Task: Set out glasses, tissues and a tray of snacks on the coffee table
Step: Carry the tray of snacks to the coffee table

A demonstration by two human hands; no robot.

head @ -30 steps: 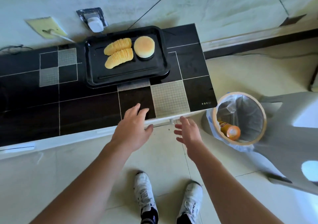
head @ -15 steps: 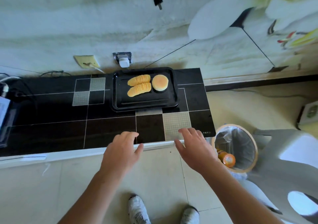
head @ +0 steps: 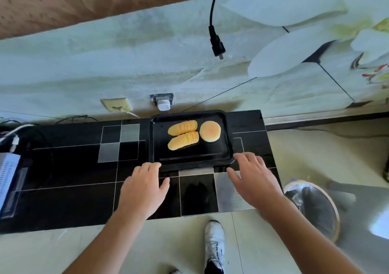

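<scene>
Open hands (head: 145, 187) beside snack tray (head: 228, 139)

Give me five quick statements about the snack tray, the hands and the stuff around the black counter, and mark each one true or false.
1. The black tray holds three pieces of bread. True: two ridged long rolls and one round bun.
2. The left hand is lifting the tray off the counter. False: the tray lies flat on the black tiled counter, and both hands are open.
3. The right hand reaches toward the tray's near right corner. True.
4. A glass stands on the counter beside the tray. False: no glass is in view.
5. A lined waste bin stands on the floor to the right of the counter. True.
</scene>
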